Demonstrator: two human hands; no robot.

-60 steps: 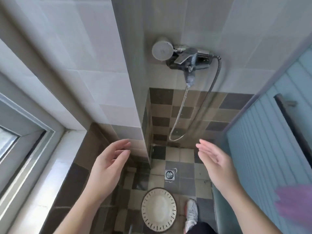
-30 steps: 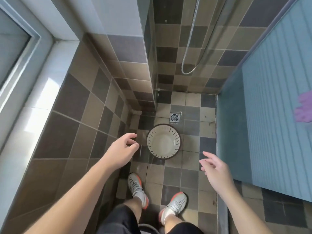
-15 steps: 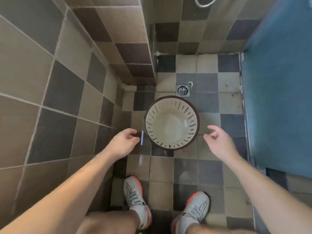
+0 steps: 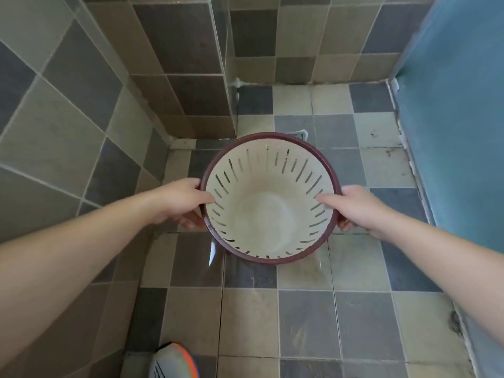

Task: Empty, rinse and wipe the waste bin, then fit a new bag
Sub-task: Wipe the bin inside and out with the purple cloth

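Bin: a round waste bin (image 4: 270, 214) with a cream slotted inside and a dark red rim, seen from straight above, open mouth up, nothing inside it.
Bin position: over the tiled floor (image 4: 305, 317) near the corner where the tiled wall (image 4: 81, 110) steps out; from this angle it is hard to say whether its base rests on the tiles or is held just above them.
Left hand: the left hand (image 4: 180, 203) is at the bin's left rim, thumb lying over the edge on the inner wall, the other fingers curled under the outside of the rim.
Left grip: grasping the bin's rim.
Right hand: the right hand (image 4: 354, 208) is at the opposite, right rim, its thumb pointing inward over the edge and the remaining fingers wrapped around the outside.
Right grip: grasping the bin's rim, mirroring the left.
Arms: both bare forearms reach in from the lower corners and meet the bin at about the same height.
Floor: checkered tiles in beige and grey-blue, with a glossy wet-looking streak just below the bin's left edge.
Drain: a corner of a floor drain (image 4: 302, 135) peeks out just behind the bin's far rim, mostly hidden by it.
Blue panel: a blue panel (image 4: 450, 118) stands along the right side, well apart from the bin.
Shoe: the toe of a grey shoe (image 4: 171, 361) with an orange edge shows at the bottom, on the floor near the left wall.
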